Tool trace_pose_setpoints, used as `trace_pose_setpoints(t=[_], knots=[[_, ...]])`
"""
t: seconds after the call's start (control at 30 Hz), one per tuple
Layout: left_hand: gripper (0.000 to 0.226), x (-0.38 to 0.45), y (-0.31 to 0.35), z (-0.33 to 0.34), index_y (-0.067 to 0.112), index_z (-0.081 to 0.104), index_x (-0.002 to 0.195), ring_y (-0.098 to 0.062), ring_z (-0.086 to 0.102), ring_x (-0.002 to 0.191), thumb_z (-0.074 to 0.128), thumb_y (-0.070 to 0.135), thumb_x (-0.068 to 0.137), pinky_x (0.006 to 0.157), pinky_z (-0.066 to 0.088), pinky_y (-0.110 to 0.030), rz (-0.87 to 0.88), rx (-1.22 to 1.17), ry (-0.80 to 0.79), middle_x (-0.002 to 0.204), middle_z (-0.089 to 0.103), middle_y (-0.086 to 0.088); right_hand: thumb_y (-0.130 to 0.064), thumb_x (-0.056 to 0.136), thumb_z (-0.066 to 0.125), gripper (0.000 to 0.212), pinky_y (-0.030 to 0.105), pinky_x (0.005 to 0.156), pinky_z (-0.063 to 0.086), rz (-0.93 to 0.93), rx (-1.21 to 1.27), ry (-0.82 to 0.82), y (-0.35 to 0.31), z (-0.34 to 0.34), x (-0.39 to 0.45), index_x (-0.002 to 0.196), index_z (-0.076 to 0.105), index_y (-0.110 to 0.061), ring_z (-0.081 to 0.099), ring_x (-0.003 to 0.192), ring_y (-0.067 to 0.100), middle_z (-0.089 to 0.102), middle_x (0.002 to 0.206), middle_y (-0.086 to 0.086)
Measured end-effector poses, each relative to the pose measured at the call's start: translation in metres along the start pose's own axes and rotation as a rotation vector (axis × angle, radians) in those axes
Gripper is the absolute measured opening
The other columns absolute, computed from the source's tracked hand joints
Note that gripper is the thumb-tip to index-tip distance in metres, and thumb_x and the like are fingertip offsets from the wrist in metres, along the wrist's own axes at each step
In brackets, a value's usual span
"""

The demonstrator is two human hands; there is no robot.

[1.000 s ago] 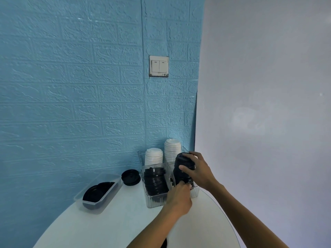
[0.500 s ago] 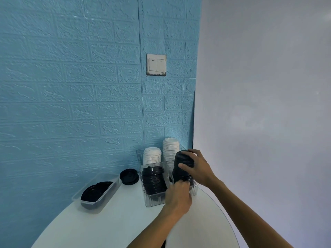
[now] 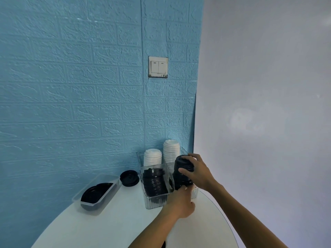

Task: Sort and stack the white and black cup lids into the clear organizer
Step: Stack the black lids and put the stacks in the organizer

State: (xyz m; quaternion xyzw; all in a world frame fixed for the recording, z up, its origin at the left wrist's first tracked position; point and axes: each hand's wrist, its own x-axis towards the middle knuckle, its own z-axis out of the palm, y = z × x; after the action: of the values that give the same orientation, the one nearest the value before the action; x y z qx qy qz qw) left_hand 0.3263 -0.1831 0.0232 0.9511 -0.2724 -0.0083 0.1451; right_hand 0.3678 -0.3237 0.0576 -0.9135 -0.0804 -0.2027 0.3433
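Observation:
A clear organizer (image 3: 154, 200) stands at the back of the white round table (image 3: 107, 226). Its rear compartments hold two stacks of white lids (image 3: 152, 157) (image 3: 171, 151). The front left compartment holds a leaning stack of black lids (image 3: 154, 183). My right hand (image 3: 198, 171) grips the top of a tall stack of black lids (image 3: 180, 176) in the front right compartment. My left hand (image 3: 180, 201) holds the foot of that stack at the organizer's front wall; its fingertips are hidden behind the hand.
A clear tray (image 3: 96, 193) with black lids in it lies left of the organizer. One loose black lid (image 3: 129, 178) lies on the table between them. The blue brick wall and a white wall meet right behind the organizer.
Both hands stay on the tall black stack in the front right compartment. The stack and hands have barely shifted; the camera has moved slightly.

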Motion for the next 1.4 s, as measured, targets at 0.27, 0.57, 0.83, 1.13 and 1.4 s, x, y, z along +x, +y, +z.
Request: trace_pose_setpoints(t=[0.27,0.57,0.83,1.13,1.4], knots=[[0.042,-0.013,0.001,0.010,0.029,0.048,0.146,-0.025,0.069,0.106,0.045,0.040,0.105,0.084,0.053,-0.036,0.023,0.092,0.363,0.134,0.058,0.000,-0.050,0.084,0.073,0.055,0.029,0.102,0.046,-0.017,-0.026,-0.009,0.002,0.000,0.000,0.135,0.055,-0.039,0.051,0.115,0.009,0.039,0.143,-0.015],[0.076,-0.010,-0.014,0.011,0.025,0.040,0.158,-0.026,0.057,0.123,0.046,0.066,0.093,0.097,0.054,-0.040,0.058,0.067,0.679,0.157,0.046,-0.009,-0.055,0.103,0.043,0.040,0.033,0.107,0.039,0.039,-0.019,-0.013,-0.003,-0.009,0.004,0.129,0.067,-0.037,0.049,0.126,0.009,0.048,0.144,-0.012],[0.098,0.010,-0.023,-0.003,0.035,-0.003,0.165,-0.030,-0.001,0.160,0.035,0.081,0.088,0.127,0.002,-0.051,-0.051,0.154,0.482,0.175,-0.001,-0.001,-0.048,0.109,0.025,0.047,0.028,0.105,0.034,0.080,0.018,-0.084,-0.007,-0.011,0.005,0.131,0.065,-0.035,0.045,0.121,0.006,0.050,0.142,-0.008],[0.094,0.009,-0.040,-0.003,0.038,0.004,0.163,-0.024,-0.002,0.159,0.053,0.067,0.089,0.125,-0.006,-0.049,-0.028,0.132,0.407,0.173,0.006,0.004,-0.044,0.109,0.029,0.037,0.044,0.103,0.029,0.022,-0.261,-0.106,0.002,0.002,0.001,0.137,0.051,-0.036,0.050,0.125,0.021,0.051,0.146,-0.006],[0.093,0.007,-0.039,-0.009,0.038,0.009,0.162,-0.027,-0.006,0.160,0.061,0.056,0.088,0.125,-0.008,-0.053,-0.026,0.172,0.383,0.172,0.009,0.003,-0.049,0.108,0.026,0.040,0.041,0.094,0.024,0.040,-0.372,-0.046,0.010,0.008,-0.005,0.139,0.049,-0.037,0.042,0.124,0.021,0.049,0.149,-0.012]])
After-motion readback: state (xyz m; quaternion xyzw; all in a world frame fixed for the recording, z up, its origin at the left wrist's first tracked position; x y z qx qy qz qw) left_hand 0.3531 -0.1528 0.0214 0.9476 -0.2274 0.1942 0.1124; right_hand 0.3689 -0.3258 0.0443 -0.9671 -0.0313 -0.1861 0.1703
